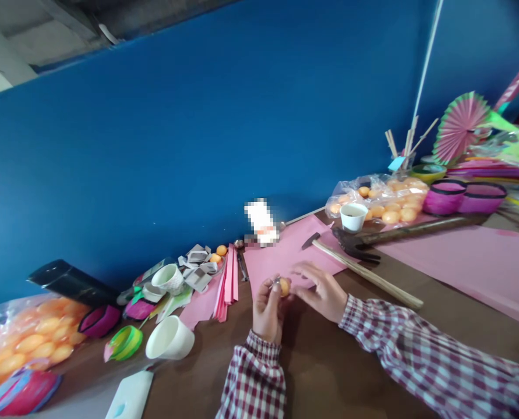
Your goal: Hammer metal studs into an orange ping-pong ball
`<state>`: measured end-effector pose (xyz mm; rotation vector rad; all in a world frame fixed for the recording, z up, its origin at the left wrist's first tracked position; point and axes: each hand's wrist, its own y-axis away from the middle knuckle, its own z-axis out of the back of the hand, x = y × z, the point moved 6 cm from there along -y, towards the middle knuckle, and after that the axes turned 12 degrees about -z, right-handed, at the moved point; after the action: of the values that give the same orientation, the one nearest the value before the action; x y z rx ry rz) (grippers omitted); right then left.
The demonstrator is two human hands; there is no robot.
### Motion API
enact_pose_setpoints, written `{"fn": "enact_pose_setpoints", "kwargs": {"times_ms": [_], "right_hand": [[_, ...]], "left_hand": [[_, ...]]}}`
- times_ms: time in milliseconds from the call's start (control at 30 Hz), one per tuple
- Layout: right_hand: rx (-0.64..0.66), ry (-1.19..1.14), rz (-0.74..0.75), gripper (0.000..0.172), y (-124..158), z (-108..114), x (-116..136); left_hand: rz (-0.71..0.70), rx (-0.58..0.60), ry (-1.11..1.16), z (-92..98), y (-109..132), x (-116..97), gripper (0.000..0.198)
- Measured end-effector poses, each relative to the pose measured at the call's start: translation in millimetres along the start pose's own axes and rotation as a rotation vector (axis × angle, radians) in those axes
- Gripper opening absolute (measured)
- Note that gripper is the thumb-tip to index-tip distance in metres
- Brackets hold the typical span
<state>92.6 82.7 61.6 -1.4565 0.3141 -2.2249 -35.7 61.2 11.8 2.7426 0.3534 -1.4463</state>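
Between the thumb and fingers of my left hand is a small orange ball, with a little shiny piece at its left side. My right hand is just right of the ball, fingers apart, holding nothing. Both hands are over the brown table near the front edge of a pink sheet. A small hammer with a wooden handle lies beyond my right hand, and a larger claw hammer lies behind it.
Left are white cups, a green tape roll, pink strips and a bag of orange balls. Another bag of balls, a small white cup and pink-purple rolls stand at the back right. A blue wall rises behind.
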Motion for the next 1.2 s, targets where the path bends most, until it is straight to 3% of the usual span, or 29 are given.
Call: {"fn": "enact_pose_setpoints", "kwargs": {"times_ms": [133,200,367,567,1200], "right_hand": [[-0.207,0.174,-0.148,0.028,-13,33,-26],[-0.232,0.317,-0.139,0.027,-16,39,-33],[-0.034,0.580,-0.006,0.023,-17,18,-38],[0.065,0.709,-0.095,0.020,-18,10,-46],[0.071,0.720,-0.121,0.023,-19,12,-44]], "left_hand": [[0.057,-0.077,0.063,8.5,-3,2,0.035],[0.054,-0.103,0.097,10.5,-5,2,0.034],[0.043,-0.143,0.166,11.3,-6,1,0.029],[0.027,-0.123,0.209,12.2,-7,3,0.026],[0.028,-0.099,0.130,9.4,-5,0,0.031]]}}
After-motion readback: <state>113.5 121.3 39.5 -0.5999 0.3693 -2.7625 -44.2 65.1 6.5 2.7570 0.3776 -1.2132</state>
